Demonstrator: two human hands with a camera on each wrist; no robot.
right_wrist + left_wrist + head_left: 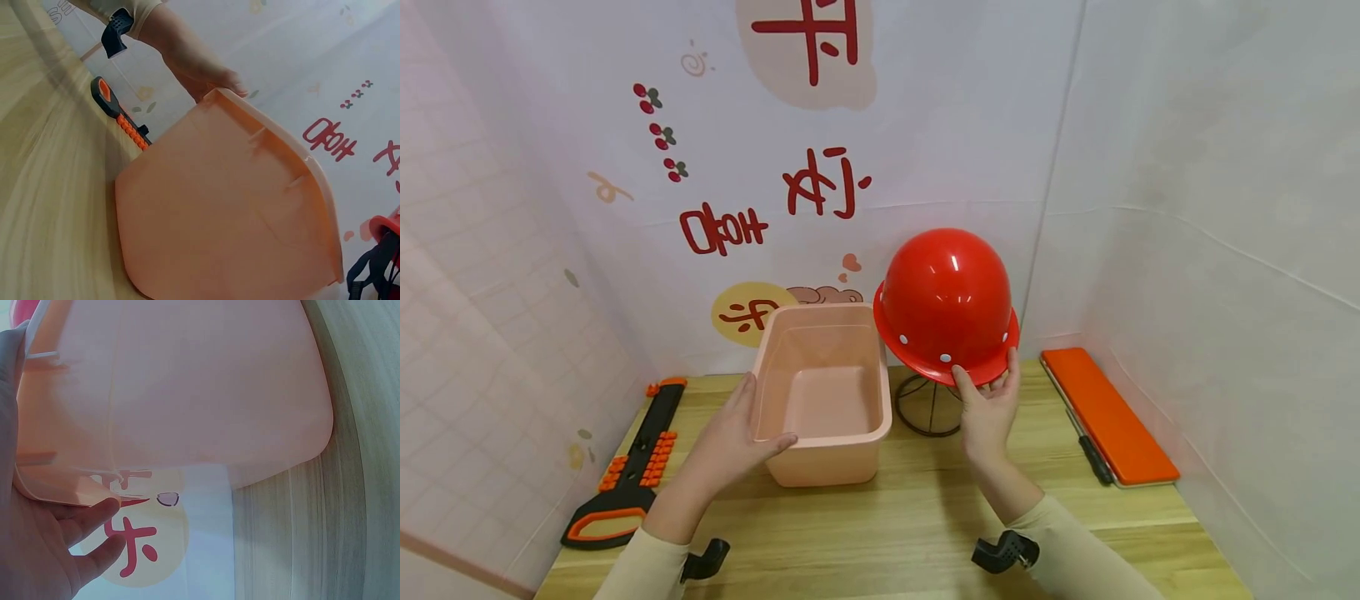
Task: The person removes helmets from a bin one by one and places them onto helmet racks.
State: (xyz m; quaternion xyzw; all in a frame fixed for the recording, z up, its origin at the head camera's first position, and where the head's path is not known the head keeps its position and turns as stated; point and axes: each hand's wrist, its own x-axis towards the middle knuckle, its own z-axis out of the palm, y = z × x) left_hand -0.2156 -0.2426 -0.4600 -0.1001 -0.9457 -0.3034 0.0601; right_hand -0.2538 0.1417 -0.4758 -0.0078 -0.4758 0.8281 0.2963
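A pale pink plastic bin (pixel 842 462) stands on the table in the head view, its inside bare. My left hand (pixel 722 442) grips its left rim, thumb at the near corner; the left wrist view shows the fingers against the bin's side (pixel 187 394). To the right, a glossy red hard hat (pixel 951 292) sits tilted over a black wire stand (pixel 927 434). My right hand (pixel 991 421) pinches its near brim, the thumb in front and the fingers partly hidden beneath. Whether the hat touches the stand, I cannot tell. Dark straps (pixel 378 265) hang below the hat in the right wrist view.
At the left table edge lies a long black tool (pixel 640 450) with an orange loop handle and several orange clips. An orange flat case (pixel 1108 417) and a black-handled screwdriver (pixel 1093 458) lie at the right. A printed white cloth (pixel 955 125) hangs behind.
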